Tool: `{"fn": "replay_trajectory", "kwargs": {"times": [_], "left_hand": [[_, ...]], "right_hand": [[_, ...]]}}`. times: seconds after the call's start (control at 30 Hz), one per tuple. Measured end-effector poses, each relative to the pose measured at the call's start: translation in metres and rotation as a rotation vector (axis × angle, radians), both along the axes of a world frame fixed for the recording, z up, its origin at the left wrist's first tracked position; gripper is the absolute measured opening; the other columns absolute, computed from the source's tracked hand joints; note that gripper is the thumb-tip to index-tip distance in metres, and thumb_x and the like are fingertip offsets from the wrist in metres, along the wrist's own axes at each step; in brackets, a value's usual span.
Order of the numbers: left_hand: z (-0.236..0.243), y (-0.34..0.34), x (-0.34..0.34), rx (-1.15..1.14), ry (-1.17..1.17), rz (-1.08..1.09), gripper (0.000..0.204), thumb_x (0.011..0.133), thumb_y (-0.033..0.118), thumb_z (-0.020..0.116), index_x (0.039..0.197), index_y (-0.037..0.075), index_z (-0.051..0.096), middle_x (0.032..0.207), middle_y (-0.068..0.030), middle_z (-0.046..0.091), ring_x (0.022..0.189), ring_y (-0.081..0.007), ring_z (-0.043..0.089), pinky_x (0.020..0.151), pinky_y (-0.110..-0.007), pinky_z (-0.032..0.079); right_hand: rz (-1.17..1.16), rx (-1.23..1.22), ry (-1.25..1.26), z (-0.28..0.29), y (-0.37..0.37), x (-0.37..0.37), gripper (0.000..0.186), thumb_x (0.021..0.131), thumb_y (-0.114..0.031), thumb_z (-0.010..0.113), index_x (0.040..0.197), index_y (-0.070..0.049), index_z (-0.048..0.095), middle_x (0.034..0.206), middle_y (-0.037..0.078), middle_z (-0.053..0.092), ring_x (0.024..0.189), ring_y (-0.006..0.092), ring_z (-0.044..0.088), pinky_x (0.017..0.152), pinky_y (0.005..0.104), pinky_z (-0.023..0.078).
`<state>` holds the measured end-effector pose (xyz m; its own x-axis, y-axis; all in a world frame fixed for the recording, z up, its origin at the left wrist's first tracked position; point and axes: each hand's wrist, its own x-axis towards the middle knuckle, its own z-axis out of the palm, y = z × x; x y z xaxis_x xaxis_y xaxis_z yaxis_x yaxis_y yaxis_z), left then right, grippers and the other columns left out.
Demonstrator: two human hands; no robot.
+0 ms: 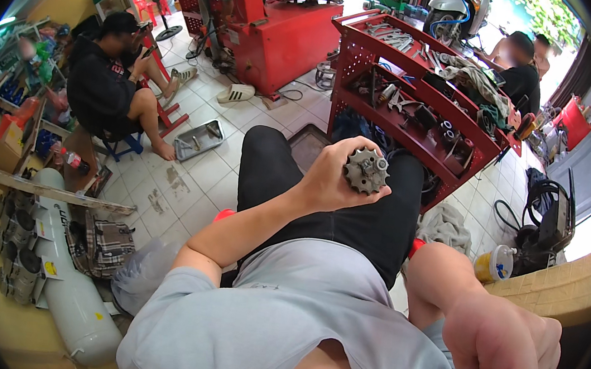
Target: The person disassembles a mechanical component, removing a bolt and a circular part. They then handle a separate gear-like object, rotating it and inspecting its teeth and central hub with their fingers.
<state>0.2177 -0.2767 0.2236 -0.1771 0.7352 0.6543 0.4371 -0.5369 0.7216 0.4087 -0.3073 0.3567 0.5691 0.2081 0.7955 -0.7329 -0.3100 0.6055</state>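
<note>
My left hand [331, 177] is wrapped round a toothed metal gear part [366, 172], held out above my lap between my knees. Its sprocket-like end points up, with a small round shaft end and a fitting on its face. The rest of the part is hidden in my palm. Raised close at the lower right, my right hand [506, 343] is curled into a fist. Its inner side is turned away, so whatever it grips, if anything, is hidden. Behind my left hand a shallow dark tray [307, 142] lies on the floor.
A red tool cart [421, 89] with wrenches and parts stands just ahead. At the left, a person [116, 79] sits by a metal tray [199, 138]. Further back are a red machine [281, 46] and a scooter [457, 14]. A white tank [72, 291] lies at left.
</note>
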Motion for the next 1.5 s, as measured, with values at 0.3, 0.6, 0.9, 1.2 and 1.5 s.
{"fn": "replay_trajectory", "kwargs": {"times": [0.3, 0.6, 0.9, 1.2, 1.5], "left_hand": [[0.0, 0.002, 0.001, -0.029, -0.005, -0.011, 0.047, 0.066, 0.017, 0.089, 0.1, 0.005, 0.058, 0.086, -0.0048, 0.066, 0.077, -0.012, 0.063, 0.075, -0.027, 0.052], [0.002, 0.003, 0.002, -0.001, 0.021, 0.004, 0.044, 0.066, 0.013, 0.088, 0.099, 0.006, 0.059, 0.084, -0.0019, 0.066, 0.076, -0.0087, 0.062, 0.075, -0.025, 0.051], [-0.003, 0.004, 0.001, -0.014, 0.022, 0.013, 0.049, 0.066, 0.022, 0.089, 0.1, 0.005, 0.058, 0.087, -0.007, 0.065, 0.076, -0.0175, 0.063, 0.074, -0.03, 0.052], [-0.001, 0.002, 0.0, -0.004, 0.034, 0.024, 0.045, 0.067, 0.014, 0.088, 0.099, 0.006, 0.058, 0.082, -0.0022, 0.066, 0.074, -0.0086, 0.063, 0.071, -0.026, 0.052], [0.003, -0.003, 0.001, -0.089, -0.016, 0.007, 0.044, 0.068, 0.013, 0.088, 0.099, 0.006, 0.058, 0.082, -0.0014, 0.066, 0.072, -0.0081, 0.064, 0.063, -0.023, 0.052]], "right_hand": [[-0.29, 0.297, -0.263, 0.027, 0.017, -0.016, 0.028, 0.066, 0.012, 0.037, 0.053, -0.014, 0.041, 0.053, -0.004, 0.039, 0.043, 0.0055, 0.034, 0.048, 0.0213, 0.032], [-0.433, 0.147, 0.051, 0.04, 0.014, -0.028, 0.028, 0.061, 0.014, 0.038, 0.053, -0.013, 0.041, 0.053, -0.004, 0.039, 0.044, 0.0061, 0.033, 0.047, 0.0227, 0.029], [-0.471, 0.269, -0.253, 0.033, 0.023, -0.011, 0.028, 0.06, 0.015, 0.04, 0.054, -0.012, 0.042, 0.052, -0.004, 0.036, 0.043, 0.0088, 0.032, 0.05, 0.026, 0.036], [-0.488, 0.092, 0.253, 0.038, 0.014, -0.037, 0.026, 0.062, 0.013, 0.037, 0.054, -0.012, 0.041, 0.054, -0.002, 0.037, 0.043, 0.0095, 0.035, 0.053, 0.026, 0.04], [-1.026, 0.233, -0.528, -0.007, 0.062, -0.015, 0.018, 0.08, -0.008, 0.062, 0.065, -0.008, 0.05, 0.061, 0.0, 0.046, 0.05, 0.009, 0.04, 0.05, 0.029, 0.032]]}}
